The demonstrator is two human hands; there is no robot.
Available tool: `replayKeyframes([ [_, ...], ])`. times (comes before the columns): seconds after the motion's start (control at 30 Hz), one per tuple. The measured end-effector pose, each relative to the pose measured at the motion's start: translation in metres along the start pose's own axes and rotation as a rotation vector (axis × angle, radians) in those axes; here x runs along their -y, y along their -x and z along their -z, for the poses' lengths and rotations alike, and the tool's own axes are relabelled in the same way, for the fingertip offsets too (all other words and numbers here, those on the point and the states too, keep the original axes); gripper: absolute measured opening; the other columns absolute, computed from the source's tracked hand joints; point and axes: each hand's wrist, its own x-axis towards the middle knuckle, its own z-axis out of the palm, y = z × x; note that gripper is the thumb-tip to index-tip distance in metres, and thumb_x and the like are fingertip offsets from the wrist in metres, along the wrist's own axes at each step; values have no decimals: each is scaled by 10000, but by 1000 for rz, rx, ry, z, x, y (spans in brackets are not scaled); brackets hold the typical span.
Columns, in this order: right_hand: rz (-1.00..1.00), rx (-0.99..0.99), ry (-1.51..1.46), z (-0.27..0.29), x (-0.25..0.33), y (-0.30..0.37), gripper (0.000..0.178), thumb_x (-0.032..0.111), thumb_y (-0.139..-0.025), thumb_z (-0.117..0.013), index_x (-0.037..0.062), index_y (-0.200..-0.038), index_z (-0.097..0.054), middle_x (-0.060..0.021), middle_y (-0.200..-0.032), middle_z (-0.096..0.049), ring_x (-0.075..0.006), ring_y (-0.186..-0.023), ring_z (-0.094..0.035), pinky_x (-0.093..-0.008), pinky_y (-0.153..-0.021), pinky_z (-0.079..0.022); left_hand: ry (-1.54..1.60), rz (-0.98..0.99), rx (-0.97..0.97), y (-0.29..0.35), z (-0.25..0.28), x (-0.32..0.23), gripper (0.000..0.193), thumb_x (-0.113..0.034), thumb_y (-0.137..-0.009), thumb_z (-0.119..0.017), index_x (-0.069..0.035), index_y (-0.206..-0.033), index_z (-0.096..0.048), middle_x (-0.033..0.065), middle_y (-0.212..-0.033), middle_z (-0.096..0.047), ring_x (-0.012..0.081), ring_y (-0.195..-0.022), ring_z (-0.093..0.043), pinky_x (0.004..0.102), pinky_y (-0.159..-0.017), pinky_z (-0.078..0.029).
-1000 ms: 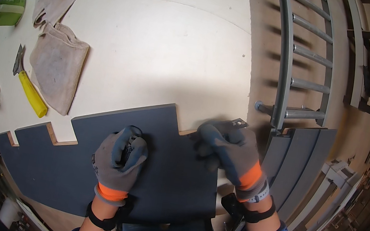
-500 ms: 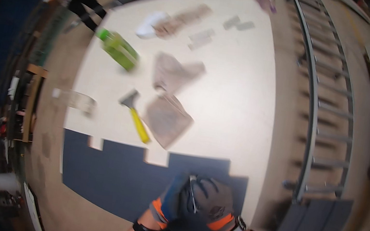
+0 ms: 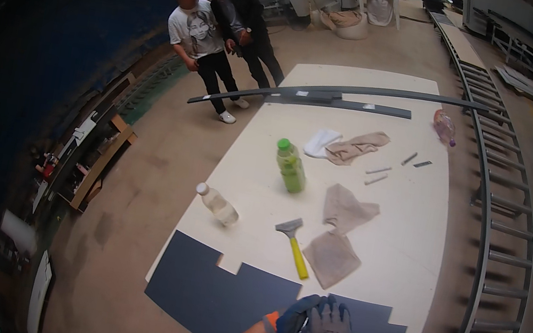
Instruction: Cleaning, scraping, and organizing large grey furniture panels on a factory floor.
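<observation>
Panel (image 3: 186, 287), dark grey and notched along its far edge, lies flat across the near end of the white desk (image 3: 399, 259). Our gloved left hand (image 3: 296, 316) and right hand (image 3: 328, 326) come together over its near part, side by side and apparently touching. Fingers bend inward, but the gloves hide the grip: we cannot tell how narrow it is, or what it holds. Beyond the panel we note a yellow-handled scraper (image 3: 297, 253) and, just beside it, a beige cloth (image 3: 332, 259). The pale core at one notch suggests wood-based board; we judge it stiff, fairly heavy for its breadth, smooth enough to slide under gloves, and easily chipped at the notch corners. Hold is best taken at the opposite ends, clear of those corners.
</observation>
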Motion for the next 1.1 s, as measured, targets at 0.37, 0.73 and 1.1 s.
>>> replayKeyframes([
  [0.37, -271, -188, -581, -63, 74, -76, 712, 290, -677, -753, 48, -1273, -448, -257, -1276, -443, -412, -1126, -500, -443, -933, -449, -136, 138, 224, 5, 117, -89, 378, -315, -953, -521, -41, -1214, -531, 92, -1029, -638, 162, -884, -647, 286, -773, -539],
  [0.73, -543, -357, -453, -47, 72, -56, 744, 257, -718, -743, -60, -1291, -389, -279, -1279, -449, -440, -1116, -482, -457, -955, -407, -1038, -212, -264, -102, 145, -161, 307, -199, -894, -607, -30, -1150, -584, 45, -912, -652, 115, -822, -606, 263, -669, -512],
  [1.1, -1951, -224, -1502, -125, 111, 175, 460, 358, -852, -663, -38, -1075, -591, -135, -1048, -610, -238, -938, -610, -330, -786, -517, -2268, -554, -708, -53, 186, -220, 1023, -610, -692, -659, 51, -1383, -296, 256, -1440, -299, 389, -1375, -211, 492, -1105, -176],
])
